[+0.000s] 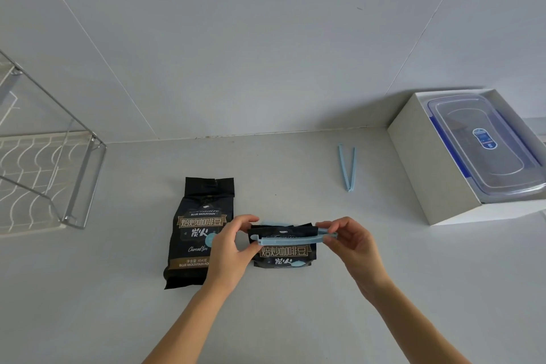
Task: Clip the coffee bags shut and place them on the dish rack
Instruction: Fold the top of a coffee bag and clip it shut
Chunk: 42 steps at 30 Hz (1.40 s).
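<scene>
Two black coffee bags are on the grey counter. One coffee bag (197, 227) lies flat, its top unclipped. The second coffee bag (285, 254) is upright in front of me, its top folded over. A light blue clip (292, 240) runs across that fold. My left hand (229, 248) pinches the clip's left end together with the bag. My right hand (350, 241) pinches the clip's right end. A second blue clip (348, 167) lies open in a V further back on the right. The wire dish rack (79, 183) stands at the far left.
A white cardboard box (413, 156) at the right holds a clear plastic container with blue latches (484, 151). The grey wall meets the counter behind the bags.
</scene>
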{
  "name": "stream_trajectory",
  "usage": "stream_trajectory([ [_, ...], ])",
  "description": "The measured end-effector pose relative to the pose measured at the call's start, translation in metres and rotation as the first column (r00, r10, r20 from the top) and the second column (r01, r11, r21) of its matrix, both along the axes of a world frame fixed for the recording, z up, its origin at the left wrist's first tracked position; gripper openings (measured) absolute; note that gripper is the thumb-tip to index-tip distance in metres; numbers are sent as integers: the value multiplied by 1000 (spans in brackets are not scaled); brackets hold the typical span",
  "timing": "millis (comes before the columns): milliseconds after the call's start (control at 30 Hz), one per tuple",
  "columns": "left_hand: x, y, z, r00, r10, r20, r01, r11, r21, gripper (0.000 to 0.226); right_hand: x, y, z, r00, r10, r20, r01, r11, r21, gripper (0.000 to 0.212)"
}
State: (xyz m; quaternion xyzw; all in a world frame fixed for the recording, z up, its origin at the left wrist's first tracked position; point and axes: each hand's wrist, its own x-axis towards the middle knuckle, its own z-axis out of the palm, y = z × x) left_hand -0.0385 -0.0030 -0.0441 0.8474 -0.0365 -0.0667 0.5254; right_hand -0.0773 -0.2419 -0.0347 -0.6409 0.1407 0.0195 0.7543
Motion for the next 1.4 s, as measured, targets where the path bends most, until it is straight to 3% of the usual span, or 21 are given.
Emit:
stream_trajectory([
  [233,1,-3,-2,999,-9,37,9,1000,4,66,10,5,4,995,94,16,-94,994,-47,30],
  [467,5,1,-4,999,-31,8,31,999,-39,65,11,2,6,991,133,8,-132,988,-86,30],
  [633,9,-2,-5,999,-43,24,43,999,-17,63,17,4,17,967,256,15,-244,935,-257,37],
  [900,9,-1,-7,999,-46,27,47,999,-28,71,31,12,38,870,490,-52,-378,597,-708,39],
  [1067,7,-3,-9,999,-39,29,40,999,-11,64,35,25,40,820,547,-169,-426,386,-819,42],
  [1167,5,-4,-7,1000,-17,13,18,996,-87,61,42,43,42,792,584,-181,-387,249,-888,43],
  [1267,2,-7,-8,996,84,-19,-86,979,-187,60,46,62,43,808,561,-178,-327,178,-928,40],
  [1400,-4,-11,-10,980,194,-50,-200,953,-225,68,48,78,42,816,523,-245,-275,-22,-961,27],
])
